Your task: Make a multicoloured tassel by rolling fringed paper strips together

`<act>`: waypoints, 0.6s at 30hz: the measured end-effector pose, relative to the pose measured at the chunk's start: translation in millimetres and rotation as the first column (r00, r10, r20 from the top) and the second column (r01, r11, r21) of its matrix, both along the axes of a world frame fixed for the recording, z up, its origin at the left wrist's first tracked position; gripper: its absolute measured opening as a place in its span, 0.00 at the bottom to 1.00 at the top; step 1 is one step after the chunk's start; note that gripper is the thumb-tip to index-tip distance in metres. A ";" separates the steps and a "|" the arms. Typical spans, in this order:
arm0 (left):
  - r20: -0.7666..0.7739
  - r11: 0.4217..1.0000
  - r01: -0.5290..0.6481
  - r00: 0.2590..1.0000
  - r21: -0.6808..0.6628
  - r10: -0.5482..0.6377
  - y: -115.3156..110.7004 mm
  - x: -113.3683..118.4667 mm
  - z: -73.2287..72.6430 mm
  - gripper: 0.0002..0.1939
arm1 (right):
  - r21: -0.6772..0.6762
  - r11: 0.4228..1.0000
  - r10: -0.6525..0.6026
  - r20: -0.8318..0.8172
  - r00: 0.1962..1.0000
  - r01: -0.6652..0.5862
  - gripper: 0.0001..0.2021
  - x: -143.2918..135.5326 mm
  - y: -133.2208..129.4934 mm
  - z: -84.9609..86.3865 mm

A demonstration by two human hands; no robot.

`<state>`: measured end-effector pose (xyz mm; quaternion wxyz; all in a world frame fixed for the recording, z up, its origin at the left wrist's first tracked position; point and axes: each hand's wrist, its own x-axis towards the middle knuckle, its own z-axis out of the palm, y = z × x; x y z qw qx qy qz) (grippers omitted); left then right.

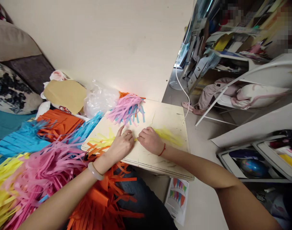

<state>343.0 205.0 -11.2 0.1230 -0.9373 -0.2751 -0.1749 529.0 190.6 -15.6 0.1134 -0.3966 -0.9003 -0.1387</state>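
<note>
Both hands are over a small cream tabletop [138, 156], close together and closed. My left hand [124, 142] and my right hand [150, 140] pinch the middle of a yellow paper tassel [170, 136]. A short twisted bit of it shows between the fingers. Its cut fringe spreads out past both hands and is blurred on the right. My fingertips partly hide the pinched section. Beyond my left hand, pink and blue tassels [126, 108] lie at the table's far edge, with a little orange behind them.
Pink fringed paper [50, 172], blue fringed paper [21, 137] and orange fringed paper [95, 204] are heaped at my left and on my lap. A clear plastic bag [100, 99] lies beyond. A printed packet [177, 199] is below the table. Another person sits at the right, near a white chair [265, 73].
</note>
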 end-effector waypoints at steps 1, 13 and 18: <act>0.034 1.000 -0.016 0.999 -0.019 0.017 -0.5 -0.7 -1.7 0.10 | 0.013 1.000 0.007 0.006 1.000 -0.007 0.11 -1.8 2.0 -2.0; 0.376 0.954 -0.069 0.909 -0.292 0.181 -4.4 -22.0 -21.2 0.07 | -0.144 0.989 -0.063 -0.332 0.941 0.015 0.10 40.9 -2.6 -3.5; 0.393 0.908 -0.090 0.881 -0.408 0.264 -3.6 -27.0 -17.5 0.08 | -0.276 0.960 -0.170 -0.479 0.861 0.036 0.09 42.7 -2.5 -4.9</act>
